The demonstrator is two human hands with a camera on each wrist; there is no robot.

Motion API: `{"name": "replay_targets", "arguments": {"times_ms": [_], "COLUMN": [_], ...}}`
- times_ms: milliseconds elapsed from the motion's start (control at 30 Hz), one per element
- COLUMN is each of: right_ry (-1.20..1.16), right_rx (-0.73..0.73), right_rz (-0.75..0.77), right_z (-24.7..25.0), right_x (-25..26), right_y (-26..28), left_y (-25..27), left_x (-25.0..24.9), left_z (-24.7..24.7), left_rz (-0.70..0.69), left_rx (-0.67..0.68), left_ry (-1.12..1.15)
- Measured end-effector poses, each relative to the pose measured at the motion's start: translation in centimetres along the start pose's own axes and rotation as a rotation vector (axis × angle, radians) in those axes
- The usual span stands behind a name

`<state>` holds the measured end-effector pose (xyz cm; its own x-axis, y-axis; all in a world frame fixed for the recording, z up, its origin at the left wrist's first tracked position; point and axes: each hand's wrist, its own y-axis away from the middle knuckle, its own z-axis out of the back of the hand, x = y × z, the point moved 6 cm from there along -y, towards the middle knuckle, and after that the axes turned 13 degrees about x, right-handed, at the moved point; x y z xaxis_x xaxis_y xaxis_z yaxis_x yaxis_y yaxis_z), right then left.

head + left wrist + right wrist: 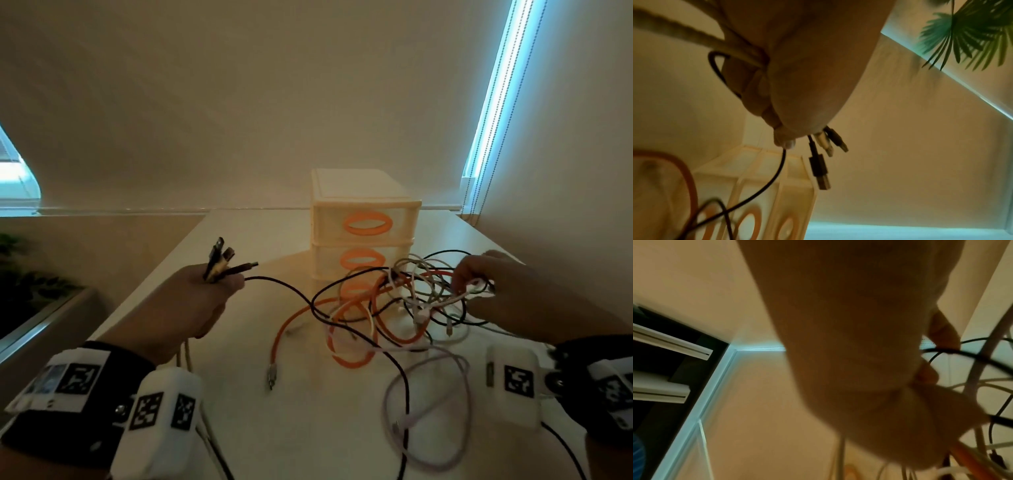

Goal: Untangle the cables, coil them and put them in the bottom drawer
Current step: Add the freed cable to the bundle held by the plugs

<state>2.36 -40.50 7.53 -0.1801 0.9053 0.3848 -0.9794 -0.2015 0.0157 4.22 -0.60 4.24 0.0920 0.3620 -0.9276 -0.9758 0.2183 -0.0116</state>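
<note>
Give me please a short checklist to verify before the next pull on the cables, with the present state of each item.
1. Left hand grips the plug ends firmly: ok, several plugs stick out of the fist.
2. Right hand has hold of the tangle: ok, fingers pinch strands at its right side.
3. Cables separated: not ok, orange, black and white loops still cross.
4. Orange cable's free plug clear of the knot: ok, it lies alone on the table.
5. Bottom drawer open: cannot tell, the tangle hides it.
</note>
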Motion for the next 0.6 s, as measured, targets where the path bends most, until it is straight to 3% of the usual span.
{"name": "replay_targets", "arguments": {"times_ms": [67,167,267,333,467,600], "right_ry": [-0.079,-0.311,-0.709,-0.852,-0.922,-0.759], "right_rx": [0.0,-0.168,-0.192,-0.111,0.135,0.04], "right_rz": [0.153,0.444,0.608,0.582,0.445,0.379], "right_z": [0.3,1.4,-0.1,-3.7,-12.0,-11.8], "right_x": [2.1,6.5,11.4,14.7,18.1,15.9], "right_y": [0.7,2.1,1.6,-0.1,-2.8,-3.5], "left_y": [-0.1,-0.4,-0.1,0.0,0.2,-0.2], "left_x": [-0.5,-0.5,-0.8,-1.2,-1.4,-0.9], "left_z": [-1.2,-2.2,-3.5,-4.5,-5.2,-4.2], "left_rz": [-0.057,-0.076,-0.086,-0.099,-0.104,-0.113], "left_rx": [0.078,0.11,0.135,0.157,0.147,0.136], "left_ry": [0.02,-0.007,0.025,0.084,0.198,0.586]}}
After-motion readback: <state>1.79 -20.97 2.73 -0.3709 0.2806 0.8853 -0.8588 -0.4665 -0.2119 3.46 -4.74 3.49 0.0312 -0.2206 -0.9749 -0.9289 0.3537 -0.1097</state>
